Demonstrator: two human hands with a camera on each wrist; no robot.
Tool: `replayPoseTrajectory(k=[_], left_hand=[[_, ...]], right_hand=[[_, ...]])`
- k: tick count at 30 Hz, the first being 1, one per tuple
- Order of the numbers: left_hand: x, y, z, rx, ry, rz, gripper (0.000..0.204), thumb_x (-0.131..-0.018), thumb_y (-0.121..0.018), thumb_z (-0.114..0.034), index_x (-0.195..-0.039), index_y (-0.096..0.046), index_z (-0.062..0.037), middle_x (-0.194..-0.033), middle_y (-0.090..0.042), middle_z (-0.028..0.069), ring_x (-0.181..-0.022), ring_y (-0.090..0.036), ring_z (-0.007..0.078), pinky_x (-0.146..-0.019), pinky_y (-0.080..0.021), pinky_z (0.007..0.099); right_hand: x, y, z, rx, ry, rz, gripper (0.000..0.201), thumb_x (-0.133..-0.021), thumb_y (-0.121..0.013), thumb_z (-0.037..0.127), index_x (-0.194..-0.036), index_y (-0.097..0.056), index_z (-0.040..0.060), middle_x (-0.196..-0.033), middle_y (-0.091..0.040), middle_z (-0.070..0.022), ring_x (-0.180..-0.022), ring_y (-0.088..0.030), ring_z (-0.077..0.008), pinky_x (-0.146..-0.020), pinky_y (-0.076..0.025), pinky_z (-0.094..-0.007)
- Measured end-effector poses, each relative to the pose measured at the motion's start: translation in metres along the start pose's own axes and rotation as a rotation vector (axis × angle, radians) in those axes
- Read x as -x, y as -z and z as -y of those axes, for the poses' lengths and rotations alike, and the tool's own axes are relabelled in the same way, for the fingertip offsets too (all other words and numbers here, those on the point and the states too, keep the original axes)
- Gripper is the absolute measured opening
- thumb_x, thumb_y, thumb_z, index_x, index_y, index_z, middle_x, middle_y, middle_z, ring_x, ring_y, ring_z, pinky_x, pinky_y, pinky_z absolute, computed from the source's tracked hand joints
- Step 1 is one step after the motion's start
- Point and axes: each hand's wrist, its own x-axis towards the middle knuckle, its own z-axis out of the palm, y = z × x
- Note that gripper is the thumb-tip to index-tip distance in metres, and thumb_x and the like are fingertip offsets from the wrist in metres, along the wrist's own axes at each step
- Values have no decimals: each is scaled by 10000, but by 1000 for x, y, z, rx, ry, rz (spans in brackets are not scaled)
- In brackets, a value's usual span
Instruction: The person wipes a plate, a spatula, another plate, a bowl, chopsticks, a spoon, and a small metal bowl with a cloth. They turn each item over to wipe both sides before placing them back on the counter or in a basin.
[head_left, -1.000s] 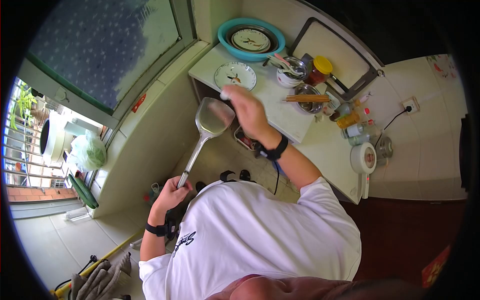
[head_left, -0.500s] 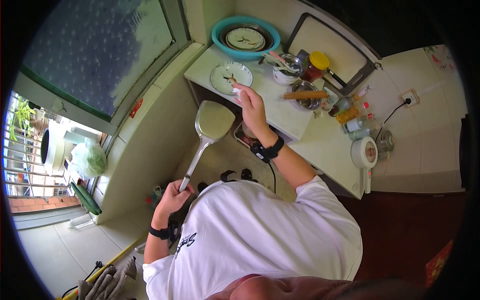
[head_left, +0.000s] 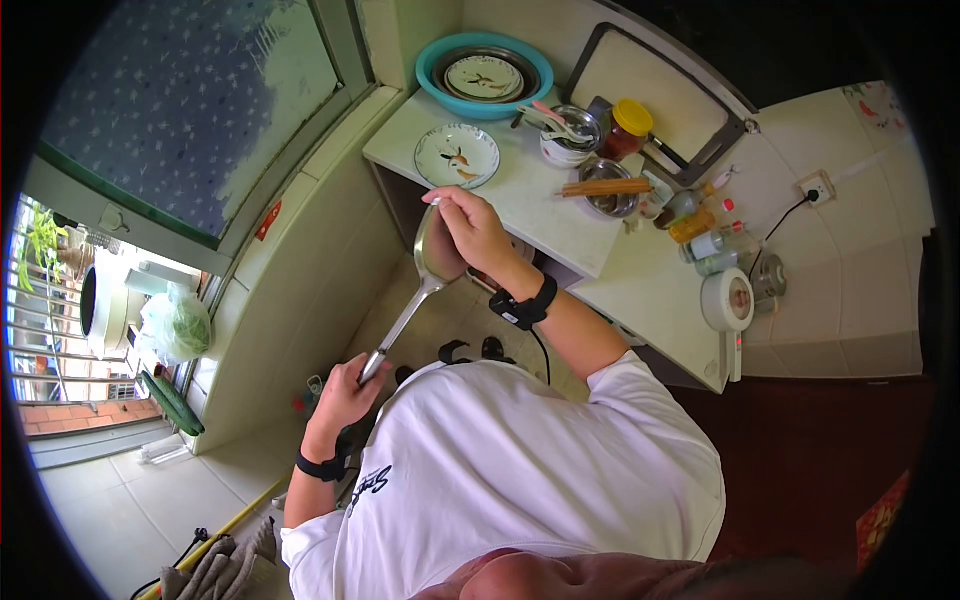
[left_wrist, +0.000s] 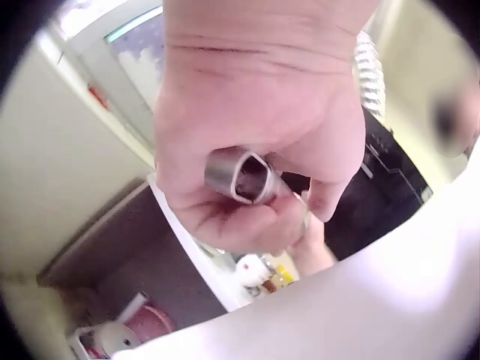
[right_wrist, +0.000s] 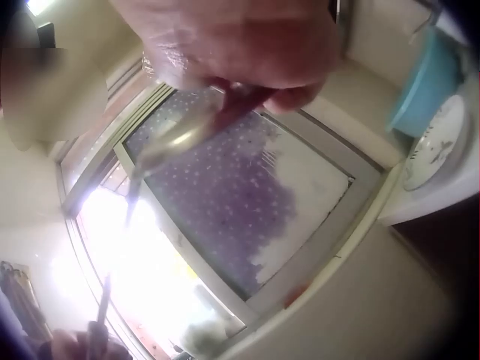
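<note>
Spatula (head_left: 440, 250) between two hands, near patterned plate (head_left: 457, 157).

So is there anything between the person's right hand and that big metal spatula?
Nothing visible stands between them: the right hand is already at the blade of the spatula, while the left hand grips its handle. Whether something thin lies under the right hand's fingers, I cannot tell.

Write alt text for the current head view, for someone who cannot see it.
Someone's left hand grips the handle of a metal spatula while the right hand holds its blade, beside a white counter with a patterned plate and turquoise basin.
</note>
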Motion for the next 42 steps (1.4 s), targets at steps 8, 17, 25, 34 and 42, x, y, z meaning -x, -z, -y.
replayPoseTrajectory(k=[8, 17, 25, 34, 42], left_hand=[[-19, 14, -15, 1114, 209, 520, 296, -1013, -502, -238, -1114, -604, 21, -610, -467, 6, -475, -395, 71, -427, -341, 224], [-38, -20, -34, 907, 234, 105, 253, -1005, -548, -115, -1239, -525, -21, -698, -410, -57, -541, -353, 36, -449, -298, 219], [-23, -18, -37, 623, 182, 36, 369, -998, -544, -101, -1354, -493, -13, -675, -375, -85, -524, -332, 11, -447, -272, 210], [-12, -4, -42, 368, 158, 28, 347, -960, -599, -110, -1277, -567, 26, -771, -494, -50, -640, -410, 35, -550, -357, 233], [-13, -6, -34, 563, 296, 71, 352, -962, -600, -118, -1279, -569, 31, -768, -490, -65, -640, -415, 33, -551, -360, 227]], right_hand=[[-16, 3, -28, -759, -55, -363, 208, -992, -444, 171, -989, -592, 25, -776, -556, -47, -771, -581, -143, -689, -519, -306], [32, -30, 13, 320, 755, 189, 356, -905, -565, 32, -1261, -579, 29, -1275, -586, -159, -1214, -554, -333, -1082, -409, -462], [20, -22, -11, 812, 657, 201, 383, -915, -573, 175, -1279, -588, 56, -1423, -503, -103, -1387, -398, -312, -1150, -240, -601], [-11, 15, -30, 723, 545, 14, 453, -918, -550, 49, -1369, -537, 91, -1454, -478, -165, -1284, -519, -334, -1062, -410, -477], [4, 17, -21, 327, 576, -214, 264, -938, -495, 21, -1169, -622, 5, -1079, -613, -175, -1009, -607, -323, -896, -491, -387]])
